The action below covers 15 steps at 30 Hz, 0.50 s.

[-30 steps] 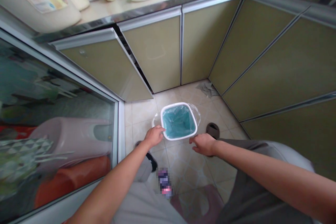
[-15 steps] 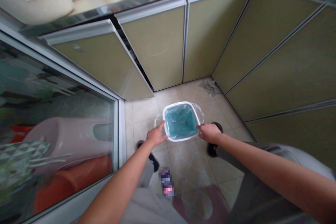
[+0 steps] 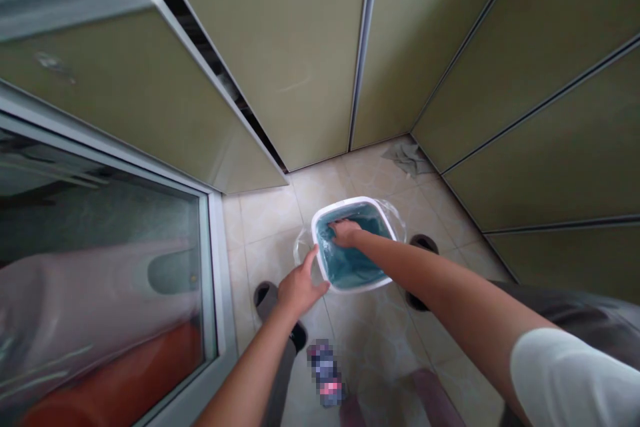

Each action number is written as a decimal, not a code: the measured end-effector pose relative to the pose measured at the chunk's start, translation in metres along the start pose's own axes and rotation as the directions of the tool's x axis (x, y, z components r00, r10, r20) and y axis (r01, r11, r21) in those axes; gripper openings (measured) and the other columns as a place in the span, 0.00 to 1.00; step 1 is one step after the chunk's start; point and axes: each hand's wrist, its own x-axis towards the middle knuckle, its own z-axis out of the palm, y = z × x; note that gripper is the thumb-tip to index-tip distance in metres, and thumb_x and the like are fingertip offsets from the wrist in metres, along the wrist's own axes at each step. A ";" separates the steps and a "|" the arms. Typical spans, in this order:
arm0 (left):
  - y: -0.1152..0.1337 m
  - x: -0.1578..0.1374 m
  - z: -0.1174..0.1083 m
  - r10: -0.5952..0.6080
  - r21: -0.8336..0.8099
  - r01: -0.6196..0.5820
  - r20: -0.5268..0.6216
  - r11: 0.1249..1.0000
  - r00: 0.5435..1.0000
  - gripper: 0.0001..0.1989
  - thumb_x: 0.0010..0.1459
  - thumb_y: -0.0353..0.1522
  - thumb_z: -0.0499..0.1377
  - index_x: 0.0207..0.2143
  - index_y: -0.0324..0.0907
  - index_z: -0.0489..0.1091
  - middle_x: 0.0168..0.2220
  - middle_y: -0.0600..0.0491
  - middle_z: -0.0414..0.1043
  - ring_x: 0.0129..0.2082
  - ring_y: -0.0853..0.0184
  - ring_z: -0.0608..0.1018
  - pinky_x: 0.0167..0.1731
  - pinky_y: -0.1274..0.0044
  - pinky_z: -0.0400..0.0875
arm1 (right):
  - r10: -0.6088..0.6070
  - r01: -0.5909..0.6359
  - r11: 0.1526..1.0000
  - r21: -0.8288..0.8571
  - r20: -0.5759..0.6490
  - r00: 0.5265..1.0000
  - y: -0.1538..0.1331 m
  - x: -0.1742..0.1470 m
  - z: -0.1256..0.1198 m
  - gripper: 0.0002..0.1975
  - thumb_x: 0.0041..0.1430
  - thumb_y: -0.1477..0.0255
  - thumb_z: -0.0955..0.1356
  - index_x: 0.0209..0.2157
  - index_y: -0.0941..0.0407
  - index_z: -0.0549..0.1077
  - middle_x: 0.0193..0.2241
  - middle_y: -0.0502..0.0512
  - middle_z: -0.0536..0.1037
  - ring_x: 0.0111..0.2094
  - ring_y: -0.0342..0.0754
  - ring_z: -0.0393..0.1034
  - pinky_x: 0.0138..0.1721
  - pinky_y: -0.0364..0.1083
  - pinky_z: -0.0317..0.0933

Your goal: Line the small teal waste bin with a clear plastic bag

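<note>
A small trash bin with a white rim and a teal inside stands on the floor between my feet. A clear plastic bag lines it and hangs loosely over the rim on both sides. My right hand reaches down into the bin, fingers stretched toward the lined left wall; their tips are partly hard to make out. At the left of the rim is my left hand, thumb and forefinger spread wide and touching the outer edge. The bag's bottom is partly hidden by my right forearm.
A cabinet door stands ajar at the left, beside a glass door. Closed cabinets run behind and to the right. A grey cloth lies in the floor corner. A blurred-out item is near my feet.
My right hand has left the bin's right rim and gone into the bin toward its left wall. My left hand stays at the left rim, fingers wider apart. The view has tilted down.
</note>
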 end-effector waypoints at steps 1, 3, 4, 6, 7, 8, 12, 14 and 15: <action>0.000 0.000 0.000 -0.005 -0.005 0.005 0.009 1.000 1.000 0.47 0.60 0.47 0.62 0.74 0.58 0.41 0.49 0.49 0.80 0.46 0.55 0.82 0.39 0.73 0.69 | 0.012 -0.012 1.000 0.027 0.010 1.000 0.001 0.012 0.003 0.30 0.62 0.68 0.70 0.64 0.64 0.70 0.62 0.70 0.71 0.61 0.63 0.66 0.60 0.51 0.61; -0.001 0.001 -0.001 -0.016 -0.008 0.016 0.025 1.000 1.000 0.47 0.60 0.47 0.62 0.74 0.59 0.41 0.48 0.50 0.80 0.45 0.56 0.82 0.38 0.74 0.68 | 0.039 -0.042 0.994 0.101 0.025 0.999 0.006 0.028 0.010 0.27 0.60 0.71 0.71 0.60 0.65 0.74 0.60 0.69 0.74 0.60 0.62 0.67 0.59 0.50 0.61; -0.001 0.001 -0.001 -0.020 -0.006 0.020 0.031 1.000 0.999 0.46 0.60 0.46 0.62 0.74 0.59 0.41 0.48 0.50 0.80 0.44 0.56 0.82 0.38 0.74 0.68 | 0.055 -0.058 0.988 0.143 0.026 0.998 0.010 0.033 0.012 0.27 0.58 0.72 0.72 0.59 0.65 0.75 0.59 0.68 0.75 0.60 0.62 0.67 0.60 0.49 0.61; -0.001 0.002 -0.002 -0.024 0.001 0.024 0.040 1.000 0.999 0.46 0.60 0.47 0.62 0.74 0.59 0.41 0.47 0.50 0.80 0.43 0.57 0.82 0.38 0.74 0.68 | 0.097 -0.098 0.972 0.215 0.015 0.995 0.017 0.037 0.017 0.25 0.57 0.74 0.72 0.57 0.64 0.77 0.58 0.68 0.76 0.60 0.62 0.68 0.60 0.50 0.62; -0.001 0.002 -0.003 -0.025 0.004 0.025 0.044 1.000 0.999 0.47 0.60 0.47 0.62 0.74 0.59 0.41 0.47 0.50 0.80 0.43 0.57 0.82 0.37 0.74 0.67 | 0.119 -0.119 0.963 0.240 0.016 0.993 0.021 0.037 0.020 0.25 0.56 0.74 0.72 0.56 0.63 0.77 0.57 0.68 0.77 0.60 0.63 0.69 0.60 0.51 0.62; -0.001 0.002 -0.004 -0.025 0.004 0.025 0.049 1.000 0.999 0.47 0.60 0.47 0.62 0.74 0.59 0.41 0.47 0.51 0.80 0.42 0.57 0.82 0.37 0.74 0.67 | 0.140 -0.143 0.957 0.253 0.029 0.990 0.024 0.036 0.022 0.25 0.56 0.74 0.72 0.56 0.63 0.77 0.57 0.68 0.77 0.60 0.63 0.69 0.60 0.52 0.63; 0.001 0.001 -0.006 -0.037 -0.009 0.037 0.058 0.999 0.998 0.47 0.60 0.48 0.61 0.75 0.59 0.40 0.46 0.51 0.80 0.41 0.58 0.82 0.36 0.75 0.67 | 0.241 -0.268 0.915 0.301 0.124 0.962 0.026 0.027 0.037 0.23 0.57 0.73 0.72 0.55 0.63 0.78 0.55 0.70 0.78 0.57 0.64 0.72 0.58 0.54 0.65; 0.001 0.000 -0.006 -0.045 -0.020 0.046 0.061 0.999 0.997 0.47 0.61 0.48 0.61 0.75 0.59 0.40 0.45 0.51 0.80 0.41 0.58 0.82 0.35 0.76 0.66 | 0.290 -0.314 0.882 0.352 0.120 0.950 0.019 0.024 0.047 0.19 0.60 0.76 0.69 0.53 0.63 0.79 0.54 0.69 0.79 0.56 0.60 0.73 0.57 0.51 0.65; 0.002 0.000 -0.006 -0.046 -0.026 0.048 0.062 0.999 0.997 0.47 0.61 0.48 0.61 0.75 0.58 0.40 0.45 0.51 0.80 0.41 0.58 0.82 0.35 0.76 0.66 | 0.311 -0.326 0.869 0.373 0.104 0.945 0.014 0.024 0.052 0.18 0.62 0.77 0.67 0.52 0.63 0.80 0.53 0.68 0.79 0.56 0.58 0.73 0.57 0.49 0.65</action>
